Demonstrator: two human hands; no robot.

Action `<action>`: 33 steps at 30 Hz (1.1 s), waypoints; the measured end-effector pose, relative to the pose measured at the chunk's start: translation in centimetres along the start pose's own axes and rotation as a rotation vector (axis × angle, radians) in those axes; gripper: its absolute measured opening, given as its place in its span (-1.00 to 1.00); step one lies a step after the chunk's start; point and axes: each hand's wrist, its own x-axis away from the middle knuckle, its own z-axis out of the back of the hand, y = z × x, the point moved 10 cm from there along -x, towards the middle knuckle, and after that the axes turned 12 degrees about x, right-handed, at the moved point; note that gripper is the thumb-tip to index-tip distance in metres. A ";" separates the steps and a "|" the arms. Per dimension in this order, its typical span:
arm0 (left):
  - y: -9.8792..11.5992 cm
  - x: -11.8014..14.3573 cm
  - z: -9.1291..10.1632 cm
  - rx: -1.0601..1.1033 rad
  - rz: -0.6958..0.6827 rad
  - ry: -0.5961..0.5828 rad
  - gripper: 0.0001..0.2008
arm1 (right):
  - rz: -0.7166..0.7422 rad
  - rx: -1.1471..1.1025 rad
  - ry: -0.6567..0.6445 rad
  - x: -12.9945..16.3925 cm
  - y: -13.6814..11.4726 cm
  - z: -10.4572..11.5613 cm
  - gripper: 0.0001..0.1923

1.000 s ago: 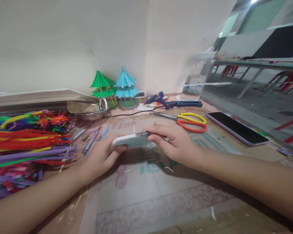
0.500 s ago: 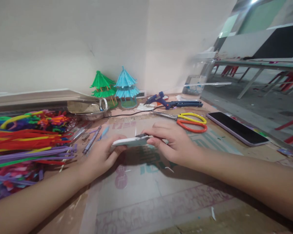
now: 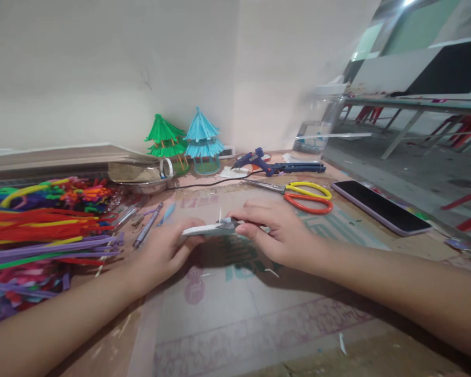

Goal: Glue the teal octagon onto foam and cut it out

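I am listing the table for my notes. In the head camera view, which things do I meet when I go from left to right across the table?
Pile of pipe cleaners → left hand → flat white piece held by both hands → right hand → scissors → phone.

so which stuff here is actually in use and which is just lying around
In use: left hand, right hand, flat white piece, small dark tool.

Lying about: scissors, glue gun, phone, pipe cleaners, two paper pavilions.
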 end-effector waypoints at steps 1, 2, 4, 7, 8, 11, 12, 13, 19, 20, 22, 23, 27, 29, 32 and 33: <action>0.2 0.0 -0.1 0.009 -0.007 -0.007 -0.72 | 0.005 0.007 -0.005 0.0 -0.1 0.0 -0.73; 0.3 -0.1 -0.2 0.024 -0.012 -0.014 -0.72 | 0.008 0.011 -0.013 -0.1 -0.3 -0.1 -0.73; 0.2 -0.2 -0.1 0.060 -0.006 0.008 -0.74 | -0.025 -0.001 -0.009 -0.2 0.1 -0.1 -0.72; -1.0 -0.3 0.6 0.149 0.081 0.115 -0.74 | -0.189 -0.058 0.098 0.1 2.5 0.6 -0.74; -1.7 -0.3 0.7 0.192 0.120 0.141 -0.72 | -0.253 -0.077 0.139 0.3 3.6 0.7 -0.74; -3.0 -0.3 0.4 0.321 0.195 0.155 -0.63 | -0.382 -0.124 0.176 1.0 6.2 0.1 -0.72; -3.3 -0.4 0.3 0.348 0.205 0.155 -0.60 | -0.399 -0.137 0.171 1.1 6.7 -0.3 -0.72; -3.4 -0.4 0.3 0.356 0.209 0.154 -0.59 | -0.403 -0.146 0.165 1.2 6.9 -0.6 -0.71; -3.0 -0.4 1.1 0.208 0.156 0.199 -0.62 | -0.335 -0.133 0.146 1.0 5.8 -0.9 -0.72; -3.0 -0.4 1.2 0.198 0.149 0.200 -0.63 | -0.323 -0.122 0.143 0.9 5.5 -0.8 -0.73; -2.9 -0.4 1.2 0.171 0.140 0.201 -0.65 | -0.291 -0.098 0.140 0.8 5.1 -0.6 -0.73; -2.9 -0.5 1.3 0.154 0.138 0.206 -0.66 | -0.267 -0.087 0.140 0.7 4.9 -0.6 -0.73; -2.7 -0.5 1.5 0.094 0.129 0.211 -0.68 | -0.163 -0.030 0.164 0.5 3.9 -0.2 -0.72; -2.6 -0.4 1.6 0.075 0.131 0.219 -0.67 | -0.126 -0.017 0.175 0.5 3.5 -0.1 -0.73; -2.5 -0.4 1.7 0.057 0.137 0.224 -0.67 | -0.109 -0.020 0.157 0.5 3.3 -0.2 -0.74; -2.4 -0.4 1.7 0.057 0.134 0.216 -0.68 | -0.114 -0.021 0.146 0.5 3.4 -0.3 -0.74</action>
